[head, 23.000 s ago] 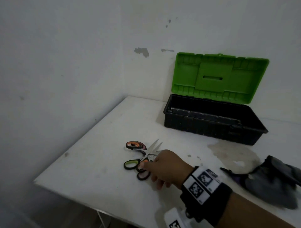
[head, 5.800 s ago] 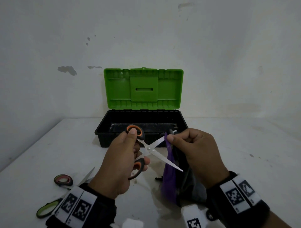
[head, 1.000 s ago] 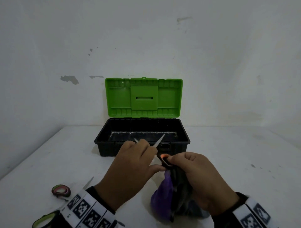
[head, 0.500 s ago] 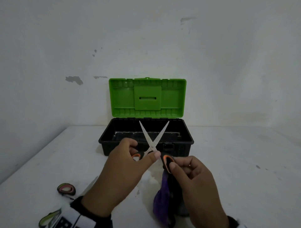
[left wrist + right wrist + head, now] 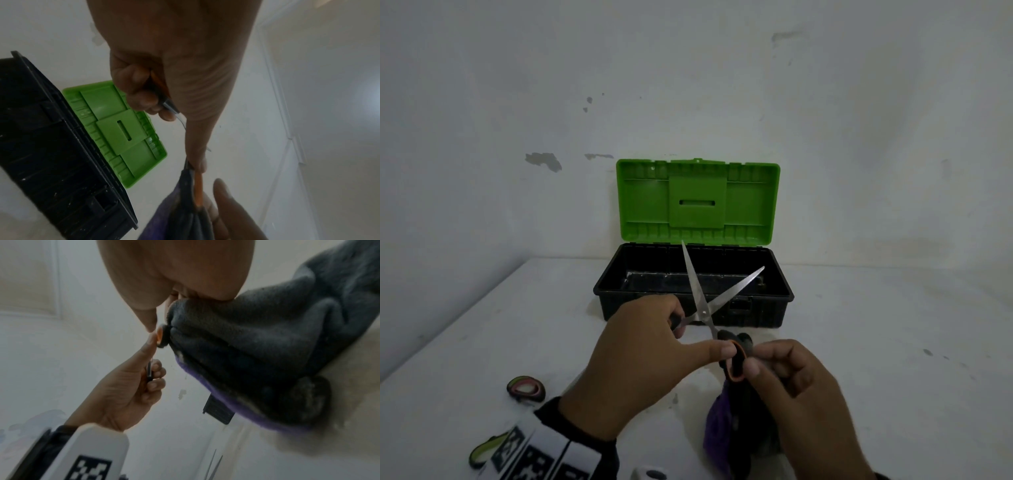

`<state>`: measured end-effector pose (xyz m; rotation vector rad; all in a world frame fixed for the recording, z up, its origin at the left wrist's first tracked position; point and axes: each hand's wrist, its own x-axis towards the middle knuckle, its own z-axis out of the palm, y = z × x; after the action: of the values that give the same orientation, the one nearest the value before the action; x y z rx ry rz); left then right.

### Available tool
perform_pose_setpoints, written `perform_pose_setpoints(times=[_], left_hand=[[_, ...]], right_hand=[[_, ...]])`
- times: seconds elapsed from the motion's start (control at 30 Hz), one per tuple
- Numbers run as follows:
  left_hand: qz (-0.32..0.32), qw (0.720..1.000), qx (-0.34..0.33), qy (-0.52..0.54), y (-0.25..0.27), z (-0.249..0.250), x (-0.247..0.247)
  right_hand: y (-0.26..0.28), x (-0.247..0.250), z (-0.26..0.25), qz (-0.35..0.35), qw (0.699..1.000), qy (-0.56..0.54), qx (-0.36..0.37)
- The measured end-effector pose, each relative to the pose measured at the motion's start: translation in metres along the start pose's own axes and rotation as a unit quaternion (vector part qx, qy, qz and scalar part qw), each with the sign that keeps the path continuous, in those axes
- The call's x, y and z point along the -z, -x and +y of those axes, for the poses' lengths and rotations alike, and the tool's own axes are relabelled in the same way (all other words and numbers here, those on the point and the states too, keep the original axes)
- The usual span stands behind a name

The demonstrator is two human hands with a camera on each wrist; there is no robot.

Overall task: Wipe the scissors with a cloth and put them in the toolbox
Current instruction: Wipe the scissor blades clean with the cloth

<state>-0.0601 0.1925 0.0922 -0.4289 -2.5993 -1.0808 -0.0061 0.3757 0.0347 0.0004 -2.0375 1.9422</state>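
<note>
Orange-and-black-handled scissors [image 5: 703,308] are held above the table, blades spread and pointing up toward the toolbox [image 5: 654,308]. My left hand [image 5: 695,349] grips one handle with curled fingers, and its thumb reaches across to the other loop [image 5: 198,191]. My right hand [image 5: 760,359] pinches a grey and purple cloth [image 5: 722,421] around that second loop [image 5: 162,337]. The cloth [image 5: 257,345] hangs down to the table. The black toolbox stands behind with its green lid [image 5: 697,202] upright; nothing shows inside it.
A second pair of scissors lies at the table's lower left, with a pink-lined handle [image 5: 525,389] and a green one [image 5: 481,452]; its blades [image 5: 213,467] show in the right wrist view. The white wall runs behind the toolbox, and the table's left edge is nearby.
The scissors have been lifted and turned so the blades point up, and they have spread wider. My right hand keeps the cloth on the orange handle loop.
</note>
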Motion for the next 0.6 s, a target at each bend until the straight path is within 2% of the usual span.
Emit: perform_pose_setpoints(times=[0.2,0.43,0.5,0.6], left_hand=[[-0.009,0.999,0.007,-0.037,-0.002,-0.005,0.000],[-0.012,0.998,0.030,-0.055,-0.005,0.000,-0.011],[-0.009,0.998,0.030,-0.053,-0.005,0.001,-0.013],[-0.010,0.998,0.028,-0.058,-0.003,0.002,-0.013]], right_hand=[[-0.027,0.030,-0.010,0.045,0.995,0.071,0.061],[-0.030,0.003,-0.030,0.004,0.969,0.161,0.187],[-0.031,-0.005,-0.028,0.016,0.965,0.165,0.201],[-0.033,-0.013,-0.021,0.043,0.971,0.158,0.176]])
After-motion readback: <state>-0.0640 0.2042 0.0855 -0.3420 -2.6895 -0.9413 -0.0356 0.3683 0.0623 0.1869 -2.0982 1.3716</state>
